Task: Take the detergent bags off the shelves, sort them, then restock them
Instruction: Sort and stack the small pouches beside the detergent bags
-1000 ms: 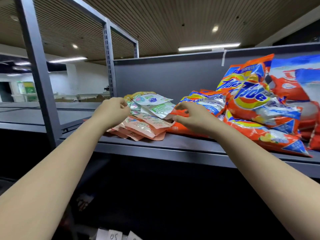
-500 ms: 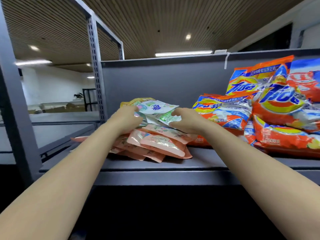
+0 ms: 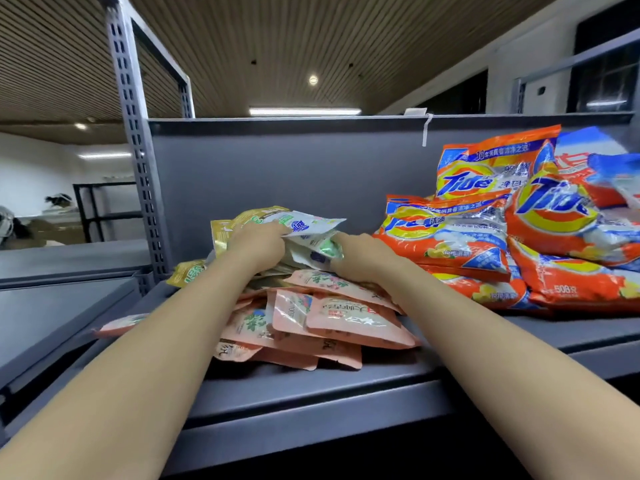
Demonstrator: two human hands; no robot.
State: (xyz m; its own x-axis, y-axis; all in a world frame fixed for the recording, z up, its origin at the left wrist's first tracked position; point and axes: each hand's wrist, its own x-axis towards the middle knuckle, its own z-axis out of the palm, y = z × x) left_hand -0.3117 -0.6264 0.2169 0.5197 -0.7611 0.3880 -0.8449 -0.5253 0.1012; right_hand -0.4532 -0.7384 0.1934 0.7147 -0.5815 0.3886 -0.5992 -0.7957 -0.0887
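Head view, centre of frame: shelf (image 3: 311, 386), grey metal, carrying all stock in sight.

Change since a second ago: the right hand (image 3: 360, 256) has left the orange bags and joined the left hand (image 3: 258, 249) at the small-pouch heap; both now sit closer together and deeper in it. Judged meaning: removal of the white-and-green pouches (image 3: 313, 233) is about to start; nothing has come off the shelf yet.

Grip, left: fingers curled over the top white pouch, apparently pinching its edge. Grip, right: fingers tucked among the green-printed pouches and mostly hidden; it looks closed on them, but I cannot tell for sure.

Contents, shelf, left to right in the frame:
- Gold pouches (image 3: 242, 220), behind and left of the left hand; one more lies at the heap's left edge.
- White-and-green pouches, top of the heap, between the hands.
- Pink pouches (image 3: 329, 317), a loose overlapping layer beneath, nearest the shelf front.
- Orange Tide bags (image 3: 485, 237), large, stacked at right, touching the heap's right side.
- Blue-and-red bag (image 3: 595, 161), upper right, partly hidden.
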